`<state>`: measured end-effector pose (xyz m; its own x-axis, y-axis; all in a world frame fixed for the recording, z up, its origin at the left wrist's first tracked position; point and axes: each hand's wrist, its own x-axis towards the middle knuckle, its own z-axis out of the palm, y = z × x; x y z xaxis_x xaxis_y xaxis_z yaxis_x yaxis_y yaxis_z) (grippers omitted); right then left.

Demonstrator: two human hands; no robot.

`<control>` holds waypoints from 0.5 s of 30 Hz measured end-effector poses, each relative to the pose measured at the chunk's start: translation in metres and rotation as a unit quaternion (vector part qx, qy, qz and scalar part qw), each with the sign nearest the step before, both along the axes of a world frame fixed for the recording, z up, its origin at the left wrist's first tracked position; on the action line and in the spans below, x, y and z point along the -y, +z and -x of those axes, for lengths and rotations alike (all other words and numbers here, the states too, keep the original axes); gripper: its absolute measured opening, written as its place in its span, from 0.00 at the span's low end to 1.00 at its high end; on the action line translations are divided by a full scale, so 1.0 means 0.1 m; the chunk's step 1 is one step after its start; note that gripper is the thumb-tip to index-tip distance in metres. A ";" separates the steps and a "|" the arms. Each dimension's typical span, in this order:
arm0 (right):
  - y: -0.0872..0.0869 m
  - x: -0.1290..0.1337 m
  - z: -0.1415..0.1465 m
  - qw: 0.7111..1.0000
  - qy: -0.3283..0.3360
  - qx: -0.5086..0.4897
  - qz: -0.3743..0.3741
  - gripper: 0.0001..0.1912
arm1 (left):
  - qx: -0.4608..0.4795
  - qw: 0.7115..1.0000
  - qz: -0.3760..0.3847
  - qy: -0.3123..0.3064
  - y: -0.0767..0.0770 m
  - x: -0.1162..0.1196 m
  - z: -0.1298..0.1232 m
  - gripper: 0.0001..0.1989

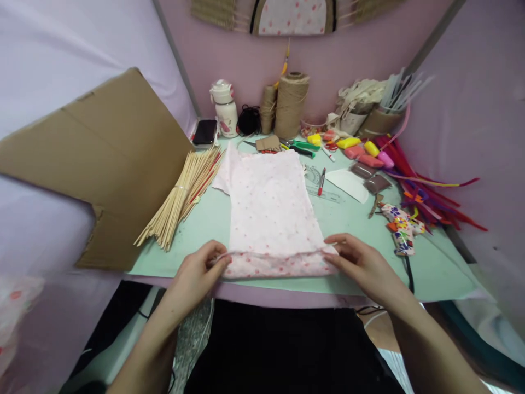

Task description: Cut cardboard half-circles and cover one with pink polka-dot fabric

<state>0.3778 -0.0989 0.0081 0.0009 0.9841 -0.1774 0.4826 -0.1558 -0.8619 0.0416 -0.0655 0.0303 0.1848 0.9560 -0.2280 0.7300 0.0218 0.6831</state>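
A white fabric piece with small pink-red dots [270,208] lies on the table in front of me. Its near edge is turned up into a folded band that shows the brighter printed side. My left hand [205,266] pinches the left end of this fold between thumb and fingers. At the right end, my right hand [350,257] grips the fold the same way, thumb below and fingers above. At the far left corner a flap of the cloth spreads out sideways.
Left of the cloth lies a bundle of thin wooden sticks [180,191] beside a leaning cardboard sheet [110,153]. Twine spools [292,106] and a white bottle [226,112] stand behind. To the right are a red marker [321,181], clay packs [371,161] and a patterned glue gun [404,230].
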 end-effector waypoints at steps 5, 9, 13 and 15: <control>-0.09 -0.26 0.15 0.990 -0.089 0.077 -0.074 0.13 | -0.045 0.989 -0.115 0.079 -0.18 -0.19 -0.21 0.09; -0.16 -0.39 0.25 0.979 -0.117 0.116 -0.117 0.16 | -0.070 0.977 -0.170 0.103 -0.26 -0.31 -0.34 0.10; -0.21 -0.50 0.29 0.967 -0.125 0.160 -0.156 0.19 | -0.113 0.966 -0.203 0.110 -0.29 -0.41 -0.41 0.12; -0.22 -0.58 0.30 0.956 -0.128 0.193 -0.182 0.20 | -0.134 0.962 -0.217 0.101 -0.31 -0.47 -0.44 0.12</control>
